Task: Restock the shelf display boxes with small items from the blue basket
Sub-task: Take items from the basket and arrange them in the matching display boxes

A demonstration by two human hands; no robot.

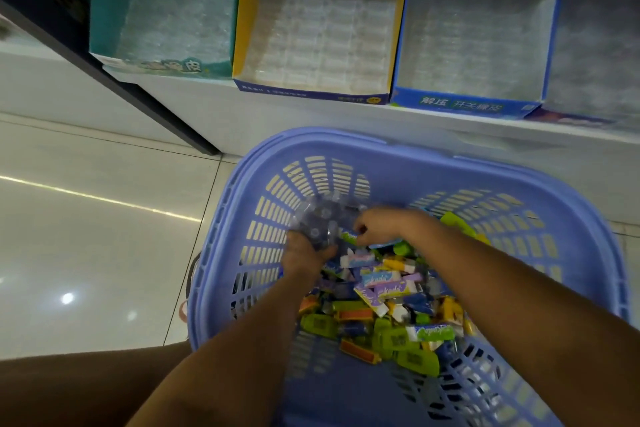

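While both your arms reach down into the blue basket, your left hand grips a clear plastic tray that rises just beyond its fingers. Your right hand has its fingers curled at the tray's near edge, pinching it. The small items, wrapped erasers, lie heaped beneath and behind both hands. The shelf display boxes stand well beyond your fingertips.

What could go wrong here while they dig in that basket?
The left hand grips a crinkly clear plastic tray that could buckle or snag on the blue slotted plastic basket. The right hand pinches its edge over the mixed pile of small colourful wrapped erasers, so pieces might scatter.
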